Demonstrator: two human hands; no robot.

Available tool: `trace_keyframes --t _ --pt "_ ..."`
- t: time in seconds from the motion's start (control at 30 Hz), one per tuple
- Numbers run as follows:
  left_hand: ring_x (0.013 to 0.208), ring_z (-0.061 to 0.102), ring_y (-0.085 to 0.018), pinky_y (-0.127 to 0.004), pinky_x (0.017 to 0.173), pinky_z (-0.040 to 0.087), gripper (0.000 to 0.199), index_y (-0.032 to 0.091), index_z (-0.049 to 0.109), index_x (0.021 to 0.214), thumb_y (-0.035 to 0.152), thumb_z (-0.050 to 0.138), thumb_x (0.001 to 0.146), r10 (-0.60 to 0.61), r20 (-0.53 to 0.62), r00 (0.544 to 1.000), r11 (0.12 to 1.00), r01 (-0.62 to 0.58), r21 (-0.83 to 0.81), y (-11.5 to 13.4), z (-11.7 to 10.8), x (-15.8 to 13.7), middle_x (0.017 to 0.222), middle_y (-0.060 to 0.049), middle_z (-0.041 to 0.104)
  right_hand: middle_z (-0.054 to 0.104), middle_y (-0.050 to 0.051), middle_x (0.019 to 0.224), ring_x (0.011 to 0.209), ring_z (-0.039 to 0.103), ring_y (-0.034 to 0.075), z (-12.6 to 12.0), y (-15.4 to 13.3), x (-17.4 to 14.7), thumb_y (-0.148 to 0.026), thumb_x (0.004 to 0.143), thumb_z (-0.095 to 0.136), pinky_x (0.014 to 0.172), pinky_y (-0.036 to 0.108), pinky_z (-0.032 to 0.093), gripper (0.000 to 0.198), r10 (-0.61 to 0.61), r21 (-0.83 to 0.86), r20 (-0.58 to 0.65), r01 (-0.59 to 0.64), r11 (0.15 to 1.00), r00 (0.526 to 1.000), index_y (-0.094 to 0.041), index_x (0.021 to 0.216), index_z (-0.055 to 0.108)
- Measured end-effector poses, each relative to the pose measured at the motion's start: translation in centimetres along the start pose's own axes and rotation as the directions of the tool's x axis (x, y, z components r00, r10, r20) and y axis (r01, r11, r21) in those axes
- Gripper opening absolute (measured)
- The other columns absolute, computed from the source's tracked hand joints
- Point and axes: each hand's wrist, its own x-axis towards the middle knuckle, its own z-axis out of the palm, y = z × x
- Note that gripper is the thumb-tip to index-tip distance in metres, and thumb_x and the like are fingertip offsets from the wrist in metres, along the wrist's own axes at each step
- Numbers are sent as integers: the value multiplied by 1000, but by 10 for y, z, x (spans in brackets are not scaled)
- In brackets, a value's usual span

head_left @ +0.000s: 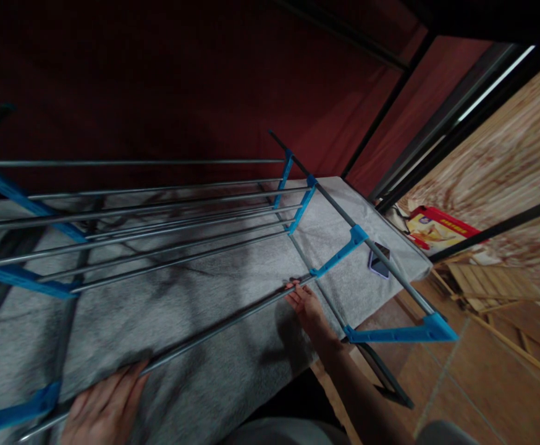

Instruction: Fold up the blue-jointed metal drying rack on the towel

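Observation:
A rack of thin metal tubes with blue plastic brackets, much like a shoe rack, rests on a grey cloth-covered surface (196, 309). My left hand (105, 402) is wrapped over the nearest metal tube (223, 324) at lower left, beside a blue bracket (15, 411). Close to that tube's far right end, my right hand (304, 303) grips it from below with bent fingers. The tube's right end meets a blue bracket (339, 253). Other tubes (181, 232) run across behind it between the left and right frames. At front right, one blue bracket (400, 334) holds no cross tube.
A phone (380, 261) lies on the cloth right of the rack. Dark red fabric (181, 80) hangs behind. A red-and-yellow box (443, 228) and wooden slatted pieces (492, 281) are at the right, above a tiled floor (478, 364). Dark metal poles frame the surface.

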Motion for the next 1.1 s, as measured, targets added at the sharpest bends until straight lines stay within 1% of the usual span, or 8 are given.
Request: trace_keyframes --t 0.1,0.27,0.4,0.6,0.7,0.77,0.93,1.1 --pt "95 72 -28 -42 88 48 32 21 68 130 23 54 101 87 -37 996 992 -83 93 5 -6 4 109 -9 80 79 1 99 99 73 20 0 0 0 -40 75 88 90 34 60 29 -1 -7 1 1 1000 1000 -27 95 72" --pt "89 71 -28 -42 84 47 36 20 66 134 24 57 100 125 -70 990 985 -115 132 9 -8 9 103 -9 80 80 2 101 100 73 21 0 -2 -2 -39 73 89 93 37 61 29 1 -28 32 -1 1000 999 -29 96 74" --pt "81 70 -26 -40 77 46 31 21 65 130 26 55 102 155 -110 982 979 -138 148 12 -12 15 95 -7 79 81 2 102 99 74 21 1 -2 -5 -38 71 91 93 37 60 32 13 -43 66 -10 999 998 -28 97 74" --pt "83 71 -27 -41 81 48 30 22 65 128 26 50 102 130 -74 989 979 -116 168 17 -15 16 94 -6 79 80 2 96 97 75 20 0 0 -5 -37 68 95 90 36 59 34 6 -18 61 -5 1000 998 -26 91 74" --pt "85 72 -27 -42 82 49 31 24 67 126 27 48 101 100 -48 994 987 -93 130 18 -16 16 97 -5 79 80 2 93 94 75 21 1 1 -4 -36 64 96 87 35 58 35 10 -5 39 -10 1000 999 -25 87 73" --pt "84 72 -28 -43 80 50 31 24 68 124 27 48 101 108 -50 993 989 -102 106 19 -17 16 99 -5 80 80 3 95 95 75 21 2 0 -4 -37 64 96 88 35 58 36 18 -5 38 -18 1000 999 -25 89 73" --pt "87 72 -30 -46 79 50 33 22 72 119 28 44 102 115 -34 993 989 -111 94 18 -18 17 100 -8 80 81 4 100 100 75 22 2 -1 -8 -41 69 94 93 39 60 36 56 -56 101 -51 997 993 -25 94 74" --pt "86 72 -28 -44 80 50 33 21 73 118 31 46 104 100 -22 995 990 -97 106 18 -17 16 98 -7 79 81 4 100 100 76 24 4 -1 -13 -42 73 92 95 43 61 30 118 -118 159 -100 988 980 -25 92 75"
